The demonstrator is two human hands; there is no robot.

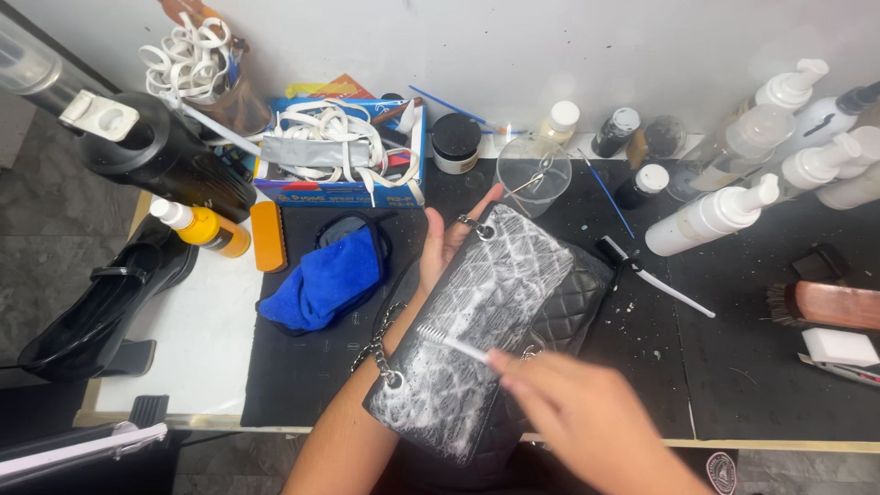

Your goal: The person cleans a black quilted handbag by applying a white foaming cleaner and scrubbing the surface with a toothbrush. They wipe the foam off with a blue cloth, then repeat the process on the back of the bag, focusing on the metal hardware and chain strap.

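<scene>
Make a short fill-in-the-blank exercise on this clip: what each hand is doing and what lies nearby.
1. The right hand scrubs the foam-covered black handbag with a small white ____.
2. The left hand holds the handbag from ____.
3. The cloth lying left of the handbag is ____ in colour.
4. The handbag's strap is a metal ____.

Missing words: brush; underneath; blue; chain
</scene>
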